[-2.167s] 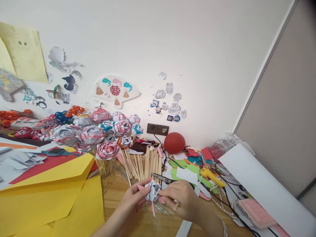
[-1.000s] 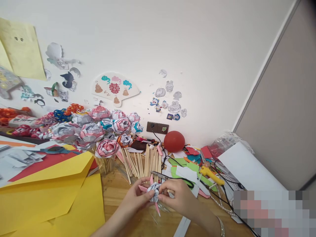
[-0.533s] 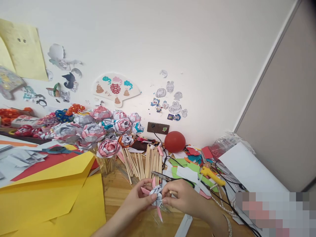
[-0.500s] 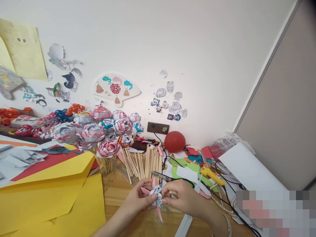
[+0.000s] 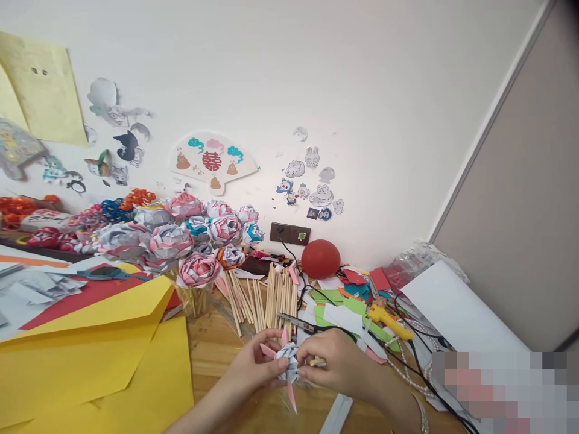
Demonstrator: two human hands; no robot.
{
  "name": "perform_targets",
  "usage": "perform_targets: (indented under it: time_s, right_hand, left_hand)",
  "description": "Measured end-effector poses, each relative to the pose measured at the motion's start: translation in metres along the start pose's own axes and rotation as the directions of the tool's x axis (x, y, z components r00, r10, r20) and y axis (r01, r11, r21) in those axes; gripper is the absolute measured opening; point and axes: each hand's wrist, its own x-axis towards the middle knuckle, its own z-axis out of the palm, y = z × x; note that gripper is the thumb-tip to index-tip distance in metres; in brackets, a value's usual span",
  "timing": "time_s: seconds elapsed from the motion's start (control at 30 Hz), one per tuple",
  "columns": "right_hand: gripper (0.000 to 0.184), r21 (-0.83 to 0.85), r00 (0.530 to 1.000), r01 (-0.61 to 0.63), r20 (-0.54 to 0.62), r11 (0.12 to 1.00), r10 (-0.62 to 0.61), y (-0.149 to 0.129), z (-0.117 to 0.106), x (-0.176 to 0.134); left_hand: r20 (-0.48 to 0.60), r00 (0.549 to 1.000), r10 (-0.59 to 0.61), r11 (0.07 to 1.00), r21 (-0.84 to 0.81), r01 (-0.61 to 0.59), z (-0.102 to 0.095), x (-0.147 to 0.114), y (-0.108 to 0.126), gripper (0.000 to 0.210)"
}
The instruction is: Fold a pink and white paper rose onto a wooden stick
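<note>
Between my hands is a small paper flower (image 5: 287, 363) in pale grey-white, with narrow pink petals sticking out at its top, left and bottom. My left hand (image 5: 260, 361) is closed round its left side, thumb on the front. The fingers of my right hand (image 5: 328, 358) are curled in a pinch at its right side. A short wooden stick end (image 5: 318, 362) pokes out by the right hand's fingers; the rest of it is hidden. Just beyond lie black-handled scissors (image 5: 301, 324). A folded white paper strip (image 5: 337, 413) lies below the right hand.
Finished paper flowers (image 5: 199, 269) stand bunched in a container at the left, near yellow sheets (image 5: 90, 355). Wooden sticks (image 5: 280, 295) lie in rows behind my hands. A red balloon (image 5: 321, 259), paper scraps (image 5: 344, 316), a yellow glue gun (image 5: 389, 322) and cables crowd the right.
Hardly anything differs. My hands stay on the paper flower, which has turned very slightly, and the right fingers have shifted a little.
</note>
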Motion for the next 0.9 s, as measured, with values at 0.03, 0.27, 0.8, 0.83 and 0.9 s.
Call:
perform_targets:
  time_s: [0.03,0.27,0.8,0.83,0.9]
  right_hand:
    - [0.005,-0.032,1.000,-0.002,0.005,0.999,0.002,-0.001,0.001,0.000]
    - [0.009,-0.054,0.995,-0.077,-0.067,0.996,0.073,-0.016,-0.003,0.001]
    - [0.025,-0.418,0.883,-0.097,-0.455,0.903,-0.116,-0.006,0.035,0.007]
    - [0.025,-0.392,0.880,-0.094,-0.462,0.915,-0.108,-0.007,0.035,0.007]
    - [0.024,-0.232,0.889,-0.117,-0.457,0.966,-0.002,-0.011,0.032,0.007]
  left_hand:
    - [0.000,1.000,0.010,1.000,0.006,-0.010,-0.001,0.001,-0.002,0.057]
    - [0.028,0.989,0.147,0.988,0.049,-0.148,-0.002,0.004,-0.003,0.052]
    - [0.020,0.970,0.241,0.960,0.140,-0.241,0.009,-0.004,-0.001,0.052]
    - [-0.004,0.971,0.240,0.960,0.152,-0.237,0.009,-0.004,-0.001,0.052]
    - [-0.043,0.971,0.237,0.959,0.170,-0.227,0.007,-0.002,-0.002,0.054]
